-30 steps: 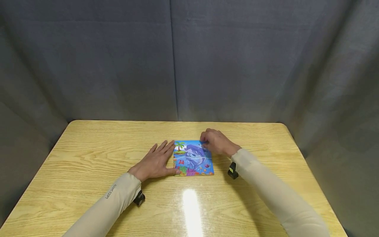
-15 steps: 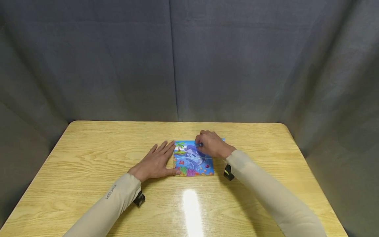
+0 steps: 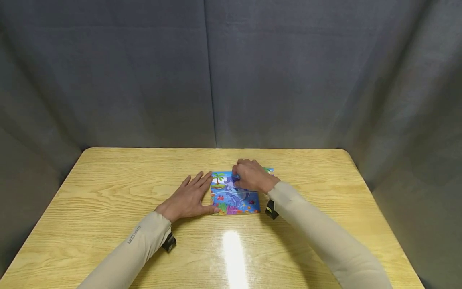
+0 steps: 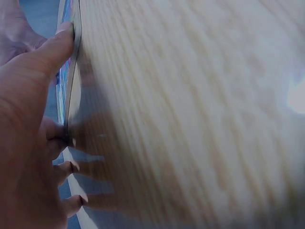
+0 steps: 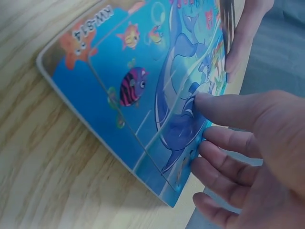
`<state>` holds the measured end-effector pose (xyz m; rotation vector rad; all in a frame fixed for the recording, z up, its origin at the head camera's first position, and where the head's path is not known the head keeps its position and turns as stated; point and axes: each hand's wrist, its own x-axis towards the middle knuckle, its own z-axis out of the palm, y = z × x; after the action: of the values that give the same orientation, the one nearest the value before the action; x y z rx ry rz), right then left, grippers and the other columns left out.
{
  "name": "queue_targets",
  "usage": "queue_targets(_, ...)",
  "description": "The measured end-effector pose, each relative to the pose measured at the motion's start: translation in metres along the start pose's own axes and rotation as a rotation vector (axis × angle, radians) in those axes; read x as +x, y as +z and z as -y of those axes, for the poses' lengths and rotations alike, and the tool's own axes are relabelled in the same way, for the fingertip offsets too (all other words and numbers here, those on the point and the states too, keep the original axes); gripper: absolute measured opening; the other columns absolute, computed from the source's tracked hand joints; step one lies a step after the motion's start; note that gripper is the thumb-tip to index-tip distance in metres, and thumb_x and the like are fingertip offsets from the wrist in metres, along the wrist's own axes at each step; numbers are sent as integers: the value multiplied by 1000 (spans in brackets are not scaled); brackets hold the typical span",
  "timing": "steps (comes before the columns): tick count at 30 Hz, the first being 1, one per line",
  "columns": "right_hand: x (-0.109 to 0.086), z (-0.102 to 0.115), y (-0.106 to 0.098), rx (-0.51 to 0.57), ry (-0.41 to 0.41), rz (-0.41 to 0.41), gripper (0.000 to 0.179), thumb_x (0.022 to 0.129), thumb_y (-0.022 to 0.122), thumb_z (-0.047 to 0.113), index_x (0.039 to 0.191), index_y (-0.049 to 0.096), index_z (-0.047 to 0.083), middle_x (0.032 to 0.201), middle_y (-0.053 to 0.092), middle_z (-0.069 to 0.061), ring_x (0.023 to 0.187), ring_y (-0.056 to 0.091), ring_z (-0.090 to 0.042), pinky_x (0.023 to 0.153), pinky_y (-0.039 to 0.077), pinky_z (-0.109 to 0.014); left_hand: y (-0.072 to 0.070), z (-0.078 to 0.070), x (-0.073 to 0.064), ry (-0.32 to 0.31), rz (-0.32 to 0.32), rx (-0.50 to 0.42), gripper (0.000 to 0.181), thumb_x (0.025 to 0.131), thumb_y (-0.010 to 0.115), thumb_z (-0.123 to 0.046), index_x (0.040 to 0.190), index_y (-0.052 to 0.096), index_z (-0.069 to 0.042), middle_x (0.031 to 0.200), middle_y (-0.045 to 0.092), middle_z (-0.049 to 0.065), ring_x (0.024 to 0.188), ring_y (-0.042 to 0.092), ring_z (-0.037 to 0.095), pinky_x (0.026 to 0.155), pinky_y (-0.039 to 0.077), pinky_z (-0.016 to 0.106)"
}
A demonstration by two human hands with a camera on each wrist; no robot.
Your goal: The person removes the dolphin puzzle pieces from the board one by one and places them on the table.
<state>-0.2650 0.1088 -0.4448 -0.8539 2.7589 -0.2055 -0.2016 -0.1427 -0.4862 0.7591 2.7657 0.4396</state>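
Observation:
A jigsaw puzzle board (image 3: 242, 204) with a dolphin sea scene lies flat on the table. Along its left edge my left hand (image 3: 187, 199) rests with straight, spread fingers, the thumb on its near-left corner. My right hand (image 3: 252, 175) is over the upper part of the board with curled fingers. In the right wrist view, thumb and fingers pinch a dark blue puzzle piece (image 5: 192, 88) at the dolphin's head; the fingers hide much of it. The striped fish (image 5: 133, 86) and the printed dolphin show on the board there.
Beyond my right wrist, a brightly printed flat item (image 3: 269, 170) shows at the board's far-right side, partly hidden by the hand. The wooden table (image 3: 126, 172) extends around the board, and a grey curtain (image 3: 144, 80) hangs behind it.
My right hand has moved left across the top of the board, from its far-right corner towards the dolphin's head. The printed item at far right has come into view. My left hand stays still.

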Motion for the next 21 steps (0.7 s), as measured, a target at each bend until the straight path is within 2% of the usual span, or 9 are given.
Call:
queue_targets(5,2,0,0,38,32,16,36,99,79,26,129,72,7,127,69,-12,119,63,-32,114,48,-57,0,-1,0,-1,-2,5,108,95,63,-74,171,24,-7,181,17,8,169,14,38,134,14,66)
queue_targets(13,3,-2,1,70,16,-15,38,98,80,26,128,68,6,126,69,-12,116,64,-32,106,52,-54,-1,-2,0,-10,1,2,109,94,64,-74,171,24,-8,181,17,8,169,15,38,134,15,66)
queue_targets(21,1,-3,4,54,1,-47,42,97,81,25,134,70,8,129,68,-11,113,63,-27,107,52,-53,0,-2,2,-9,5,8,108,94,64,-74,170,25,-7,181,17,8,169,15,38,134,15,66)
